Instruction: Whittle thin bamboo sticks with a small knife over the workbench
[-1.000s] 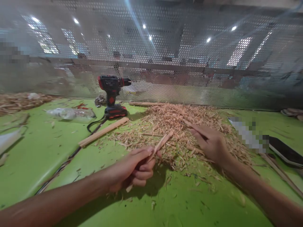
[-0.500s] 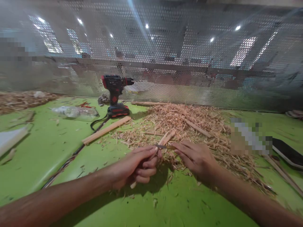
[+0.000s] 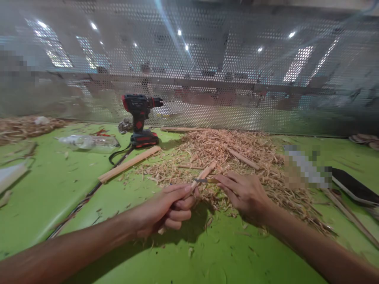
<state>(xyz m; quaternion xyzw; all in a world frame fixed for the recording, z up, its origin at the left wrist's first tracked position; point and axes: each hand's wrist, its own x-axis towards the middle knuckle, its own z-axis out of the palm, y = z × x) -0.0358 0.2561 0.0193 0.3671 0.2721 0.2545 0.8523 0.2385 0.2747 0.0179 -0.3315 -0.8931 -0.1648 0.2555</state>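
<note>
My left hand is closed around a thin wooden stick, whose far end slants up and away toward the shavings. The stick's short near end pokes out below the curled fingers. In my right hand is a small knife with a yellowish handle. Its dark blade lies across the stick just beyond my left thumb. The fingers of my right hand cover most of the handle. Wood shavings are heaped just behind both hands.
A cordless drill stands at the back left, behind a flat wooden strip. Left of it lies a clear plastic packet. A black flat object is at the right. Perforated metal sheeting closes off the green table's back.
The view has shifted slightly, moving everything a little left. A sliver that stood up from the stick beside the blade no longer shows. Both hands keep their grips.
</note>
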